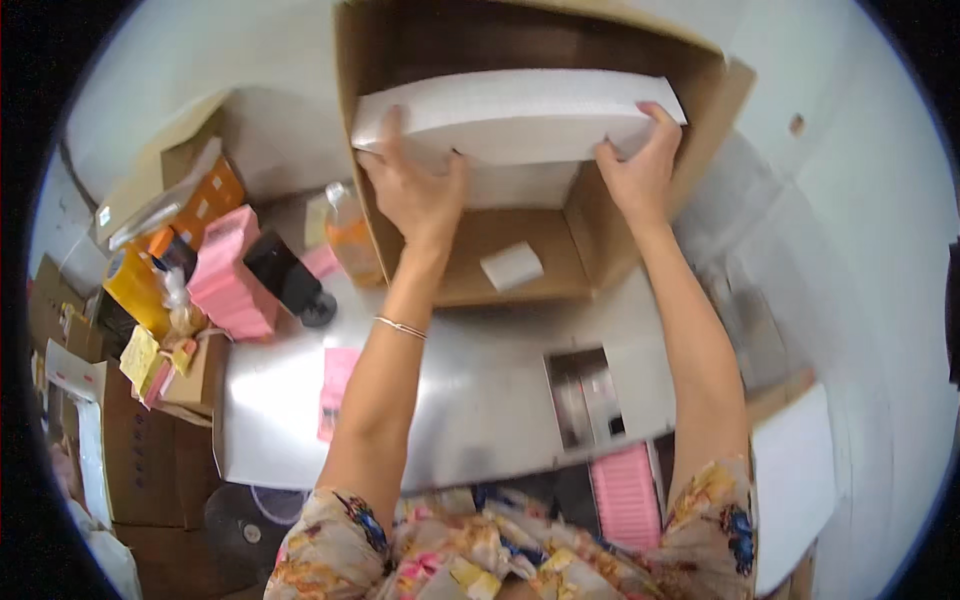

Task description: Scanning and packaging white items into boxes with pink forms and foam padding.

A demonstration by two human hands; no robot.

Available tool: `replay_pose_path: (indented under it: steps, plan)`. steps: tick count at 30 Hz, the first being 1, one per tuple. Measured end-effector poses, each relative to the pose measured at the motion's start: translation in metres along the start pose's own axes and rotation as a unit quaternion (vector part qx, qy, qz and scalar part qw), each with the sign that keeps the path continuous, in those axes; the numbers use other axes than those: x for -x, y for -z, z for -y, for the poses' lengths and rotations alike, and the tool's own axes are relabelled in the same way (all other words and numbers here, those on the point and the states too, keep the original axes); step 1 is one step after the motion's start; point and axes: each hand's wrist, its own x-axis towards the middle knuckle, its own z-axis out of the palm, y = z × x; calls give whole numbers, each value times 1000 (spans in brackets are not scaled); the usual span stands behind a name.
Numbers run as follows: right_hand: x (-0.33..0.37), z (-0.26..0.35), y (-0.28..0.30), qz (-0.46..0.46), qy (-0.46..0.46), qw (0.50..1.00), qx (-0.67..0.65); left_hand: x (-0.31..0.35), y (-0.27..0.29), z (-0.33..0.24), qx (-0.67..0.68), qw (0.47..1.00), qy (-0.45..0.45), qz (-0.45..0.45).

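The left hand (pixel 415 190) and right hand (pixel 640 170) grip the white block (pixel 520 115) inside the cardboard box (pixel 715 130). Uneven pressure could tilt it, jamming a corner against the close side walls; more room lies nearer, above a small white piece (pixel 512 266).

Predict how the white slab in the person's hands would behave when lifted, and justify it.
Likely fairly stiff: the white slab spans from left hand to right hand without obvious sagging. Probably awkward one-handed, being long and gripped near both ends. It might catch the cardboard box, whose sides lie close.
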Motion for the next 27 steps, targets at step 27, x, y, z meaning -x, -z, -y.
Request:
replay_pose_path:
  steps: [27]
  plan:
    - [184, -63, 26, 506, -387, 755, 155, 173, 176, 98, 122, 823, 373, 410]
